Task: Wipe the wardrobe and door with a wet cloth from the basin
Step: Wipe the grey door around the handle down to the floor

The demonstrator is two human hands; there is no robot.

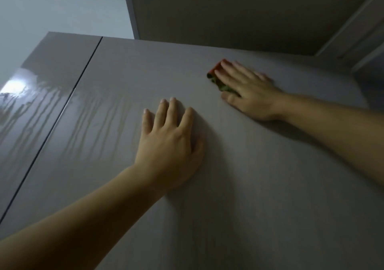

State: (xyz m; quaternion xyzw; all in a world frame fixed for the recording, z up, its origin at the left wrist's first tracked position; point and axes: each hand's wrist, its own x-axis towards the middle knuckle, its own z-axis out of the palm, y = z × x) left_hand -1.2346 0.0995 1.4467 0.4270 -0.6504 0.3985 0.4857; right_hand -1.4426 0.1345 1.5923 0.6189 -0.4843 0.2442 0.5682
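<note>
Head camera view, tilted steeply upward along the front of a pale grey wardrobe [255, 197], which fills most of the picture.

The left hand [168, 143] is laid flat against the wardrobe's wide right-hand panel, near the middle of the view. Its fingers are held straight and slightly spread, pointing up, and nothing is held in it. The bare forearm is seen reaching in from the lower left corner.

The right hand [247, 91] is placed higher and further right on the same panel, close to the top edge. Its fingers are stretched out flat and a small cloth [215, 73], red at the upper end and green lower down, is pressed against the panel beneath them. Only the edge of the cloth is shown past the fingertips; the rest is hidden under the palm. This hand is slightly blurred. The two hands are apart, not touching.

A dark vertical seam [68, 101] is seen dividing this panel from a glossier panel on the left. Wet streaks [99, 120] are visible running down both panels beside the seam, and a bright light reflection [14, 86] is caught on the left panel.

Above the wardrobe, a pale wall [52, 3] is shown at upper left and a dark overhanging surface [228, 9] at upper right.
</note>
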